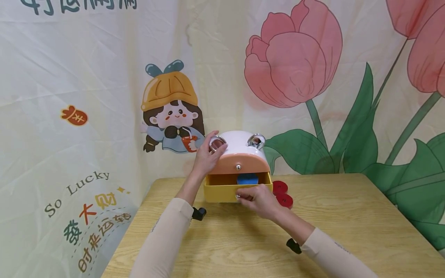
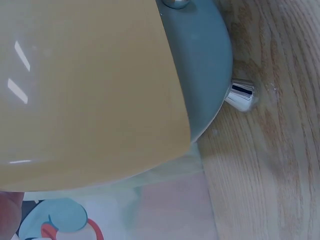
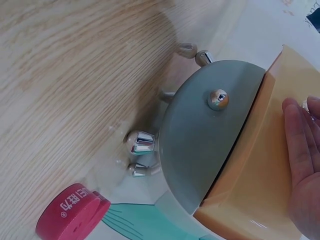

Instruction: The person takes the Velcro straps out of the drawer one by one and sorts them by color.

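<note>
Pinching the knob tightly, the right hand is holding the yellow drawer partway out of the cabinet; the left hand is bracing, grip unclear, so hard pulling could be tipping everything forward.

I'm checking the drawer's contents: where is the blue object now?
In the head view, the blue object lies in the open yellow drawer, slightly right of centre, just beyond the right hand.
</note>
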`<state>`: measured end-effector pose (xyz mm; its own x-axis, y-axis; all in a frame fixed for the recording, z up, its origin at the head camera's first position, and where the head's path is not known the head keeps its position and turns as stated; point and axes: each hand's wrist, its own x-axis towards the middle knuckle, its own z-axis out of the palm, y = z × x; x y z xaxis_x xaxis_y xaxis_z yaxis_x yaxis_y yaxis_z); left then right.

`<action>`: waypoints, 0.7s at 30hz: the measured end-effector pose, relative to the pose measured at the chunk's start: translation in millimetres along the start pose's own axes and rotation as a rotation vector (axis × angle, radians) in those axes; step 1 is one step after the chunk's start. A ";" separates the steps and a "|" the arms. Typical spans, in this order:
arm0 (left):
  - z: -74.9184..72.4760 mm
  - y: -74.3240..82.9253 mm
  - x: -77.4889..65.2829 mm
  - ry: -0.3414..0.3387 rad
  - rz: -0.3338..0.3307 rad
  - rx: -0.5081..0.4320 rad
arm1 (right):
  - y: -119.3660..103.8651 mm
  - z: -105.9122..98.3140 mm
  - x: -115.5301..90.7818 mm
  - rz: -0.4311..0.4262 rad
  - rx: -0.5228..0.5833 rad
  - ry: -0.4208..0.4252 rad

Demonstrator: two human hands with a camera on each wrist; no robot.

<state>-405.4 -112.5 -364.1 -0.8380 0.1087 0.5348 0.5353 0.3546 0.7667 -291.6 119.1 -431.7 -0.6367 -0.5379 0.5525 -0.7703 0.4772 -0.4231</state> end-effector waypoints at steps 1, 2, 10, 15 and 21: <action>0.2 -0.1 -0.2 0.001 -0.003 -0.001 | -0.3 0.0 -0.6 0.000 -0.003 0.001; 0.2 0.1 -0.3 0.001 -0.006 -0.001 | -0.4 0.1 -1.1 0.001 -0.005 0.001; 0.3 0.4 -0.2 -0.002 -0.018 0.014 | -0.8 0.4 -4.0 -0.005 0.009 0.009; 0.5 0.2 0.2 -0.001 -0.006 0.013 | -1.6 0.3 -4.9 -0.013 0.019 0.014; 0.6 0.3 -0.5 0.003 0.003 -0.001 | -3.4 -0.4 -6.3 -0.034 0.007 0.012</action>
<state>-404.9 -111.9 -364.4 -0.8359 0.1073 0.5383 0.5381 0.3537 0.7651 -284.9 121.1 -433.5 -0.6096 -0.5452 0.5755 -0.7918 0.4536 -0.4090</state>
